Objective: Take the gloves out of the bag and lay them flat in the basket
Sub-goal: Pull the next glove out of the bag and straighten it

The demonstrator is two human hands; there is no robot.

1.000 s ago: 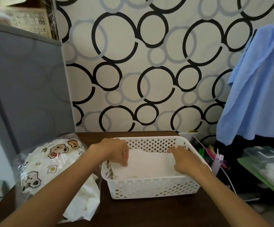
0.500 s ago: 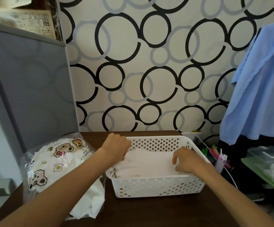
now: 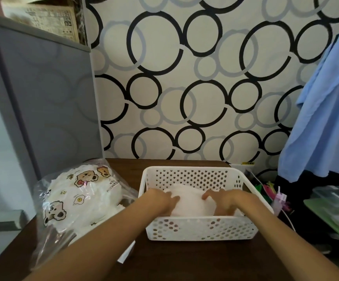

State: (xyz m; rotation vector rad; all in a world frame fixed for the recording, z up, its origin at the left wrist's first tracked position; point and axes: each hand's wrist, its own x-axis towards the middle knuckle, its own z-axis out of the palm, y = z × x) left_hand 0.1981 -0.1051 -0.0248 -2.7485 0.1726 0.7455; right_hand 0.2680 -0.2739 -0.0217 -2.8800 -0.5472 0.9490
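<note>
Gloves (image 3: 188, 201) lie as a pale white mound inside the white perforated basket (image 3: 201, 228), which stands on the dark wooden tabletop (image 3: 184, 260) toward its right edge. Single gloves cannot be told apart in the mound, and the basket's near wall hides its lower part. Both hands reach over that wall: the left hand (image 3: 162, 201) rests on the mound's left side with its fingers laid loosely forward, and the right hand (image 3: 223, 201) presses its right side with fingers bent down onto the fabric; whether either pinches anything cannot be told. Near the tabletop's left edge sits the clear plastic bag (image 3: 79, 199) printed with cartoon bears, stuffed with more white material. A blue cloth (image 3: 326, 118) hangs at far right, cut off by the frame.
</note>
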